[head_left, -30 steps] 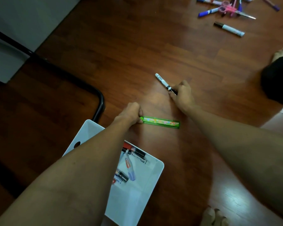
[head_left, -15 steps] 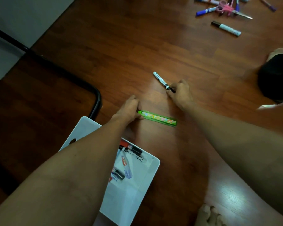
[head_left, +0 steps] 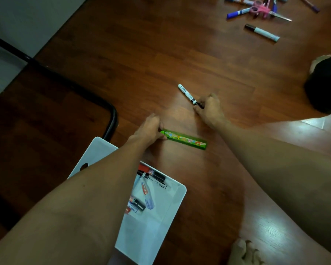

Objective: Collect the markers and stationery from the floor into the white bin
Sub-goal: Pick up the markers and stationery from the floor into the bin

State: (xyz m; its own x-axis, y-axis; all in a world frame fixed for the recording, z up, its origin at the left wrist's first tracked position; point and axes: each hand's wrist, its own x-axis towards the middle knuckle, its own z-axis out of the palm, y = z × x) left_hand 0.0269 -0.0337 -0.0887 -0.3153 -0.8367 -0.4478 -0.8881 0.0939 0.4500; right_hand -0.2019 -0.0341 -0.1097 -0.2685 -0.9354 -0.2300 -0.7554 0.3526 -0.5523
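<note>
Nearest the camera, toes of a bare foot [head_left: 244, 252] on the wooden floor [head_left: 161, 60], just right of the white bin [head_left: 177, 199]. Inside the white bin: several markers and a correction-tape dispenser, bunched toward the far end, partly hidden under the left forearm crossing above.

Just beyond the white bin's far rim, left hand [head_left: 148, 131] clenched on the near-left end of a green ruler case [head_left: 185, 139], fingers curled over it, thumb underneath; the rest of the case flat on the floor, pointing right and slightly toward the camera.

Farther from the white bin and to the right, right hand [head_left: 208, 109] pinching the dark cap end of a white marker [head_left: 187, 95], the white barrel slanting away to the upper left, whether lifted or touching the floor cannot be told.

Left of the white bin, a black metal tube frame [head_left: 111, 121] bending down beside its far corner.

Well beyond the white bin, at the far right: a white marker with black cap [head_left: 262, 32] lying alone, then a loose heap with pink scissors [head_left: 262, 9], a blue marker [head_left: 237, 13] and other pens, crossing one another. A dark rounded shape at the right edge, unclear.
</note>
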